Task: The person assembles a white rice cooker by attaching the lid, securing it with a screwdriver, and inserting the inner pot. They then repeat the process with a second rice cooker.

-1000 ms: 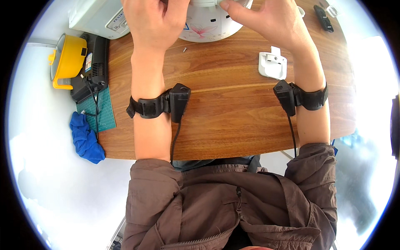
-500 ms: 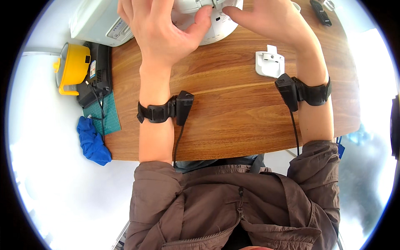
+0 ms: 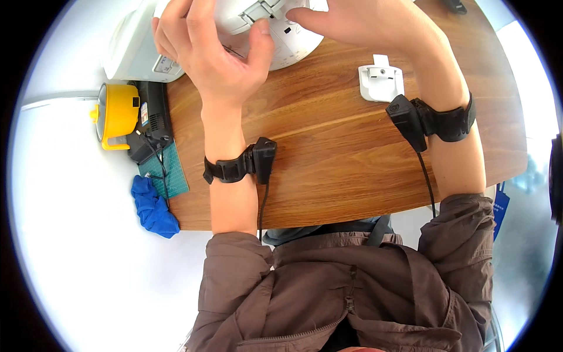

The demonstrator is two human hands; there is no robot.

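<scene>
A round white appliance (image 3: 287, 38) with a grey latch part on top stands at the far edge of the wooden table (image 3: 328, 164). My left hand (image 3: 214, 56) hovers over its left side with fingers spread and curved, the thumb tip touching the white top. My right hand (image 3: 366, 23) reaches in from the right, one fingertip resting next to the grey latch; its other fingers are cut off by the picture's top edge. Both wrists carry black straps with cabled sensors.
A small white plastic part (image 3: 381, 82) lies on the table below my right hand. At the left stand a white box-shaped machine (image 3: 132, 56), a yellow pot (image 3: 117, 111), a black device (image 3: 153, 123), a green mat (image 3: 170, 173) and a blue cloth (image 3: 153, 206).
My left hand has loosened from the appliance's rim and spread its fingers. Both hands and the appliance sit lower and larger in the picture.
</scene>
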